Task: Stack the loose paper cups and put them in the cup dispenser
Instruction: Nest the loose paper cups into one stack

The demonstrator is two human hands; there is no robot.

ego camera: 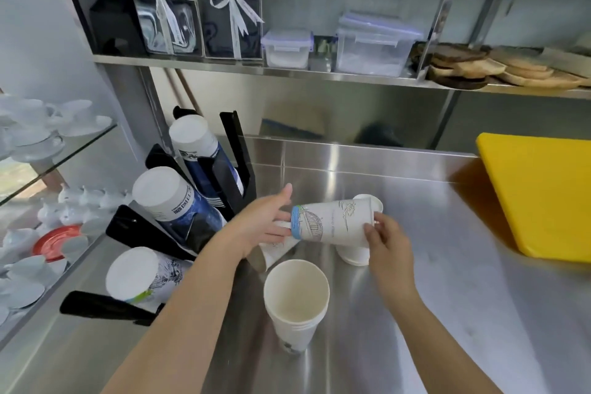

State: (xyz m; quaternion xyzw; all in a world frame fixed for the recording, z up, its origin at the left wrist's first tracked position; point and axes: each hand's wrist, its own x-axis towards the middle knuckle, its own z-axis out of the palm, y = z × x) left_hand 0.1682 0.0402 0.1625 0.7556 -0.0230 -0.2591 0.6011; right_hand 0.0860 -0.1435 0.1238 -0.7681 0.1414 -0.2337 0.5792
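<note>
Right hand (388,245) pinches the rim end of a printed paper cup (332,222) held sideways above the steel counter (447,265). Left hand (268,221) is spread open, fingers touching that cup's blue-banded base. An upright cup stack (295,301) stands nearer, loose cups lie under the hands, and the black cup dispenser (224,169) sits left, part-filled.
</note>
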